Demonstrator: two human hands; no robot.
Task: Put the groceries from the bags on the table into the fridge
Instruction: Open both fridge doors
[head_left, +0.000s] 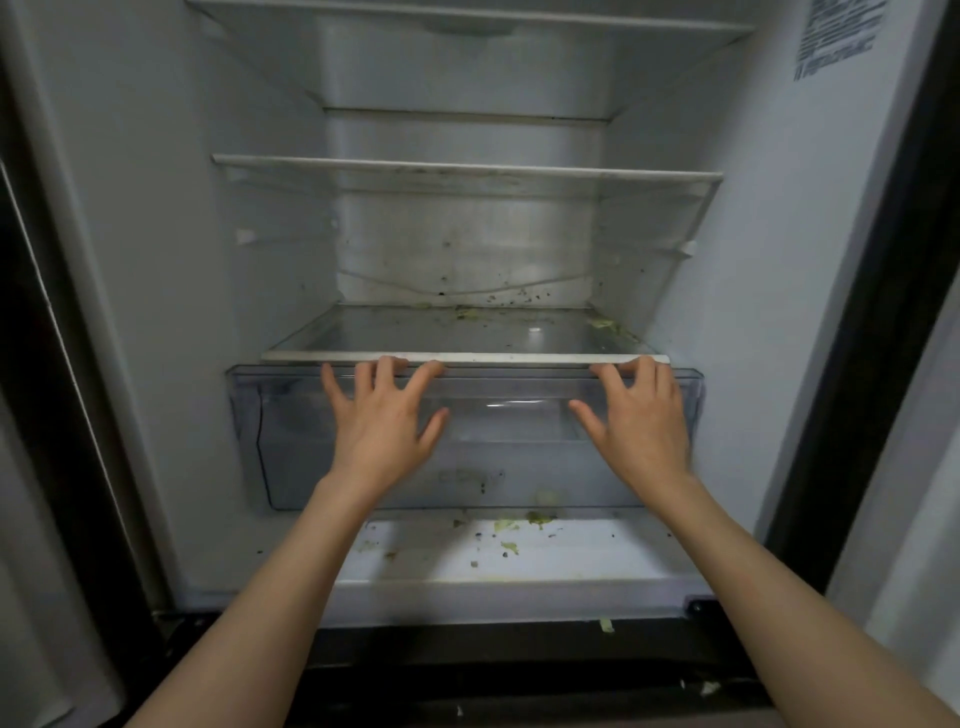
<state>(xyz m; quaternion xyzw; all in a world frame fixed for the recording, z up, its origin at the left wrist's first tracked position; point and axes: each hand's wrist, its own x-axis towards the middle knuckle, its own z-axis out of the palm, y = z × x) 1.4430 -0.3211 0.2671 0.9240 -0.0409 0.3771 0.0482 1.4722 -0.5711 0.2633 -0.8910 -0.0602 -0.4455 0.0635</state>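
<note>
While both hands rest spread-fingered on the clear drawer (467, 441), the left hand (382, 415) and right hand (636, 415) gripping nothing, fingertips at its upper edge, an even two-sided pull looks wise. Above the drawer, the fridge (156, 260) shelves hold no groceries.

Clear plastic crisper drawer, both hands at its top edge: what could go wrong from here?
1. The left hand and right hand have their fingers at the top rim of the clear plastic crisper drawer, right under the white-edged glass shelf; fingertips could get pinched there.
2. An uneven pull may jam the drawer askew.
3. Green food scraps on the fridge floor and shelf could soil groceries.
</note>
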